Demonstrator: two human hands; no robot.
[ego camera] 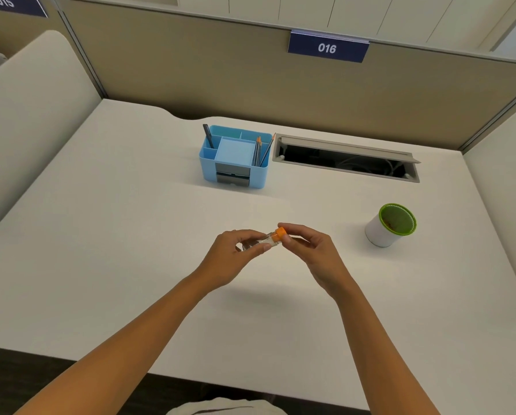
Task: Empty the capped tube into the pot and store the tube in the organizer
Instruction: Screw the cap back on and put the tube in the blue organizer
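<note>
Head view:
- Tube: small, clear, lying roughly level above the table, cap end toward the person's right. Contents too small to make out.
- Cap: orange, seated on the tube's right end; not yet off, by the look of it.
- Left hand: fingers curled round the tube's body, pinching it steady. Judged to act as the anchor so the cap can be turned.
- Right hand: thumb and forefinger pressed on the cap, remaining fingers loosely folded. Judged to be the uncapping step, the first of the task.
- Pot: white wall, green rim, dark soil inside; stands upright to the right of the hands, well apart, mouth open for pouring.
- Organizer: pale blue, several compartments, beyond the hands toward the rear; holds pencils on its right side and a dark pen at its left rear. Which slot would take the tube cannot be told.
- Table: white, matte, with a cable hatch open beside the organizer.
- Room: beige partition behind, bearing a blue placard numbered 016; padded side panels left and right.
</note>
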